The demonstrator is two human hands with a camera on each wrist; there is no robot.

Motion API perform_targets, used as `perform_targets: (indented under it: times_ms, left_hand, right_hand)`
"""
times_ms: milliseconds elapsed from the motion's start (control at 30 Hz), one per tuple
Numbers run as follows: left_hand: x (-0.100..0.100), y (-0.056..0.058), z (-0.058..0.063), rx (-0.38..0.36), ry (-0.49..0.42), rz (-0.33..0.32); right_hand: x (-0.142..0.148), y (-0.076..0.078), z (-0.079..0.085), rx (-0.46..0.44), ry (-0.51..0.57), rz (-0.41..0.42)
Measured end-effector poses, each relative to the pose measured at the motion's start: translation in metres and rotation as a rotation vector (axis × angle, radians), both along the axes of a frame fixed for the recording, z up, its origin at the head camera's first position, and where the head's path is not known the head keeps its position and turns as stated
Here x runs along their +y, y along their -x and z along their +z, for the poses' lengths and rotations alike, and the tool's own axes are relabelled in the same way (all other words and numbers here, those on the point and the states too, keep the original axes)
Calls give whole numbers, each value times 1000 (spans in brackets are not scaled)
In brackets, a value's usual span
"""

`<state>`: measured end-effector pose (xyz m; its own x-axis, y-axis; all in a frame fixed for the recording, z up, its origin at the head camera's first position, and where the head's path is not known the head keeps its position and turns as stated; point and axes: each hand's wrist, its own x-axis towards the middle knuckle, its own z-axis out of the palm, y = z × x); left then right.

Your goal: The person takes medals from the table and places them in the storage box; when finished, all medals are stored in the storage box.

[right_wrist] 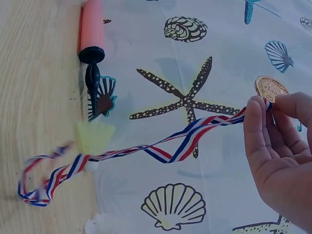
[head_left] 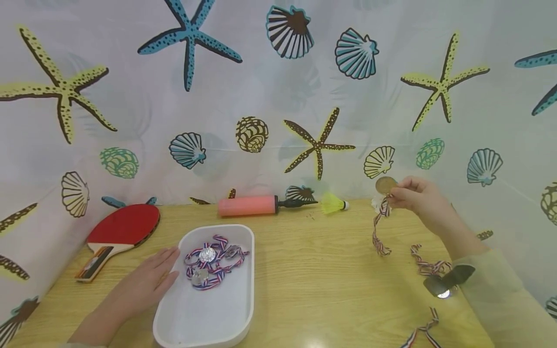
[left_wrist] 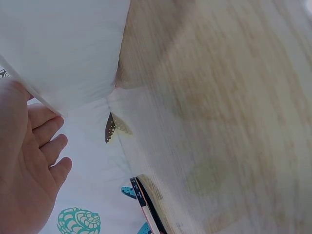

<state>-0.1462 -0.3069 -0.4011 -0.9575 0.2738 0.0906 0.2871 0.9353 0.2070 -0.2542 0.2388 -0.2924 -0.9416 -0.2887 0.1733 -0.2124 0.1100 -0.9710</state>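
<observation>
My right hand [head_left: 419,195] pinches a gold medal [head_left: 385,185] near the ribbon end, between thumb and fingers. From it hangs a twisted red, white and blue ribbon [right_wrist: 185,136], above the right side of the table. At the left, my left hand [head_left: 145,278] touches the rim of a white plastic tray [head_left: 209,319], its fingers nearly straight. In the left wrist view, the left fingers [left_wrist: 51,139] lie against the tray's outer side [left_wrist: 63,48]. Several silver medals [head_left: 207,254] with striped ribbons lie inside the tray, toward its far end.
A red table tennis paddle [head_left: 126,224] lies at the left. Along the back are a pink hand pump [head_left: 248,206] and a yellow shuttlecock [head_left: 332,204]. Another striped ribbon [head_left: 431,266] lies under my right forearm, a silver medal [head_left: 445,293] near it; one more ribbon [head_left: 421,330] lies closer.
</observation>
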Motion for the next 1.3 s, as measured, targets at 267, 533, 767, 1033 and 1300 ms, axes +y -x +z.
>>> perform_targets:
  times_ms: [267,533,767,1033,1300]
  left_hand:
    - [0,0,1,1,0,-4]
    - [1,1,1,-4,3,4]
    - [0,1,0,16,-4,-10]
    - [0,2,0,-8,2,0]
    - [1,2,-1,-11,4,13]
  right_hand:
    - [-21,-7,18,25,96,37]
    - [-39,-14,30,61,9,27]
    - [-56,-17,42,32,70,68]
    - [-78,-17,53,65,88,111]
    - [-103,-19,65,93,131,157]
